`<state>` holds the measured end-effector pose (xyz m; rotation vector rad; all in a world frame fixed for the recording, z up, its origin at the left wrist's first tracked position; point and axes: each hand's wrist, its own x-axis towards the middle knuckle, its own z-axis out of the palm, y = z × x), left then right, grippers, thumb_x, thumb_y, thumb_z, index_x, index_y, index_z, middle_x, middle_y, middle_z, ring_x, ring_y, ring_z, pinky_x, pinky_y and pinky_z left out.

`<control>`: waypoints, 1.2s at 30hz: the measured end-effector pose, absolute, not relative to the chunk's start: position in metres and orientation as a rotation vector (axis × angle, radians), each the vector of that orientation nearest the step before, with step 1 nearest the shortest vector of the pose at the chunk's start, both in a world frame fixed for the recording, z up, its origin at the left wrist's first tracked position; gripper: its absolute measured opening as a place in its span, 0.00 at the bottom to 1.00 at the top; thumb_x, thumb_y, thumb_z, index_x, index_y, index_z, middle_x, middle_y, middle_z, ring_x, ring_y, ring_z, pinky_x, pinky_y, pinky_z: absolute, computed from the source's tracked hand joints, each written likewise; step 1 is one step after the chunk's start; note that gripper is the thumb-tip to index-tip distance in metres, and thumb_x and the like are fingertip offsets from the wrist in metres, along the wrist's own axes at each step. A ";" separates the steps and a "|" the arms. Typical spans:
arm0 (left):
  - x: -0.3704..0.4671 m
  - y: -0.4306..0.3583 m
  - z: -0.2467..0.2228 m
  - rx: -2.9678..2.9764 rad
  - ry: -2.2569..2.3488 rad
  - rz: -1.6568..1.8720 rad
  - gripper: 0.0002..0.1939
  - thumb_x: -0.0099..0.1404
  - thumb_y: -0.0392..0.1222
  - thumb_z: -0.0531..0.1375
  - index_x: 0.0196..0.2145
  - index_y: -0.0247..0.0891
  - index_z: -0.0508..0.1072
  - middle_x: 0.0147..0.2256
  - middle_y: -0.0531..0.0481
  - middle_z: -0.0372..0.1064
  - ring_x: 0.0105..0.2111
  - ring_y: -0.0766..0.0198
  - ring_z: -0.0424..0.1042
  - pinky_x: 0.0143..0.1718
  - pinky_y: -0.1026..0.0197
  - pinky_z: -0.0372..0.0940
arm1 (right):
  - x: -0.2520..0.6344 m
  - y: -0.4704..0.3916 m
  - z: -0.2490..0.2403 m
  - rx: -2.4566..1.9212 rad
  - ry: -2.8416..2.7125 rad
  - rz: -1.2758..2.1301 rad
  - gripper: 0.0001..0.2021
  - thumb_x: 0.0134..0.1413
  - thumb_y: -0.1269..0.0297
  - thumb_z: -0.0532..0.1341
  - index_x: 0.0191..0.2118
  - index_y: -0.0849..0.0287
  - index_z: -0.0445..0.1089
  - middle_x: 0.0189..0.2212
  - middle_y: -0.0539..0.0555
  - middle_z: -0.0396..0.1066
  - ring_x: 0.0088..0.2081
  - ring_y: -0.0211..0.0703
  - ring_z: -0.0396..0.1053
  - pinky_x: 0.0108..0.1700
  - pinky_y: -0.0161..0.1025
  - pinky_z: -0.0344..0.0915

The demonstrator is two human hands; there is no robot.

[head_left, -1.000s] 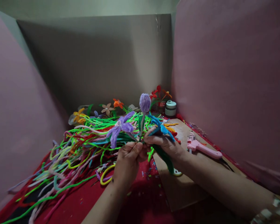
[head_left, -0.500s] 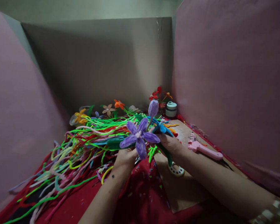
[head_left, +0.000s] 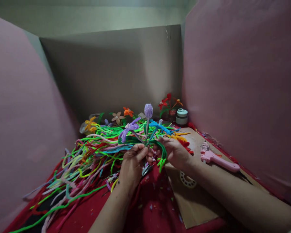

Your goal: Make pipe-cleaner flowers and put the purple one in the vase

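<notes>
A small bunch of pipe-cleaner flowers rises from my left hand, whose thumb and fingers pinch its stems. It carries a purple open flower tilted left, an upright lilac bud, a blue flower leaning right, and long dark green leaves. My right hand is close on the right, fingers loosely apart beside a drooping green leaf. That leaf partly hides the fingertips, so whether they touch it is unclear. Scissors lie beneath my left hand, partly covered.
Loose colourful pipe cleaners are heaped on the left. A pink glue gun and a cream ring with holes rest on cardboard at right. Finished flowers and a mint-lidded jar stand at the back. Pink panels flank the red cloth.
The flower bunch has turned, so the purple flower now faces up and left rather than toward me. My left hand shows its pinch on the stems; my right hand has loosened.
</notes>
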<state>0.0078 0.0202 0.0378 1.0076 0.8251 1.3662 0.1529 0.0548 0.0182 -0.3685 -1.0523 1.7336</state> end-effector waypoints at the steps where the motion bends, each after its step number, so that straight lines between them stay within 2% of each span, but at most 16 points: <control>1: 0.007 0.021 0.037 0.996 0.831 1.369 0.11 0.50 0.38 0.65 0.27 0.34 0.66 0.21 0.54 0.69 0.19 0.71 0.66 0.24 0.68 0.60 | 0.153 0.055 0.017 -0.390 -1.042 1.708 0.05 0.42 0.67 0.62 0.26 0.60 0.74 0.19 0.51 0.69 0.21 0.38 0.63 0.26 0.37 0.61; 6: 0.006 0.023 0.035 1.013 0.858 1.387 0.11 0.49 0.38 0.66 0.27 0.34 0.66 0.21 0.54 0.69 0.19 0.72 0.66 0.24 0.68 0.59 | 0.156 0.064 0.014 -0.524 -0.929 1.616 0.04 0.36 0.68 0.64 0.23 0.61 0.73 0.19 0.51 0.69 0.20 0.36 0.62 0.24 0.35 0.59; 10: 0.004 0.024 0.036 1.049 0.928 1.398 0.11 0.48 0.38 0.66 0.27 0.34 0.66 0.20 0.53 0.69 0.18 0.71 0.66 0.21 0.68 0.58 | 0.170 0.073 0.024 -0.619 -0.830 1.415 0.04 0.32 0.69 0.66 0.21 0.62 0.72 0.20 0.51 0.69 0.21 0.34 0.61 0.23 0.33 0.56; 14: 0.002 0.028 0.034 1.049 0.974 1.379 0.12 0.46 0.39 0.66 0.26 0.35 0.66 0.20 0.53 0.70 0.17 0.71 0.65 0.18 0.69 0.55 | 0.189 0.078 0.046 -0.610 -0.838 1.258 0.07 0.35 0.65 0.67 0.27 0.60 0.74 0.24 0.50 0.71 0.24 0.34 0.63 0.27 0.33 0.59; 17: 0.001 0.031 0.031 1.118 1.007 1.371 0.11 0.46 0.39 0.66 0.24 0.34 0.67 0.19 0.54 0.70 0.16 0.71 0.65 0.20 0.68 0.57 | 0.197 0.077 0.063 -0.654 -1.048 1.172 0.10 0.38 0.63 0.68 0.31 0.60 0.75 0.27 0.50 0.73 0.27 0.34 0.64 0.31 0.34 0.59; 24: -0.001 0.031 0.029 1.284 1.078 1.298 0.08 0.48 0.40 0.65 0.23 0.34 0.71 0.19 0.52 0.71 0.19 0.67 0.67 0.23 0.65 0.60 | 0.187 0.077 0.084 -0.678 -1.299 1.287 0.14 0.32 0.66 0.71 0.31 0.62 0.75 0.26 0.51 0.73 0.27 0.35 0.66 0.34 0.37 0.61; 28: 0.000 0.031 0.029 1.295 1.091 1.281 0.09 0.46 0.41 0.66 0.20 0.34 0.71 0.19 0.51 0.70 0.19 0.67 0.66 0.23 0.64 0.61 | 0.182 0.077 0.083 -0.648 -1.335 1.194 0.12 0.30 0.68 0.71 0.28 0.60 0.73 0.24 0.47 0.70 0.27 0.33 0.65 0.34 0.35 0.62; 32: -0.001 0.033 0.030 1.290 1.085 1.318 0.12 0.46 0.42 0.67 0.25 0.35 0.70 0.24 0.51 0.72 0.26 0.62 0.72 0.33 0.61 0.65 | 0.183 0.077 0.092 -0.673 -1.376 1.165 0.11 0.31 0.68 0.71 0.26 0.61 0.72 0.23 0.47 0.69 0.25 0.32 0.64 0.30 0.34 0.62; 36: -0.006 0.039 0.029 1.179 1.050 1.514 0.21 0.43 0.40 0.69 0.36 0.36 0.69 0.33 0.50 0.72 0.37 0.62 0.72 0.39 0.61 0.65 | 0.187 0.078 0.122 -0.729 -1.351 1.089 0.13 0.29 0.66 0.71 0.27 0.62 0.72 0.21 0.48 0.69 0.22 0.34 0.65 0.25 0.35 0.63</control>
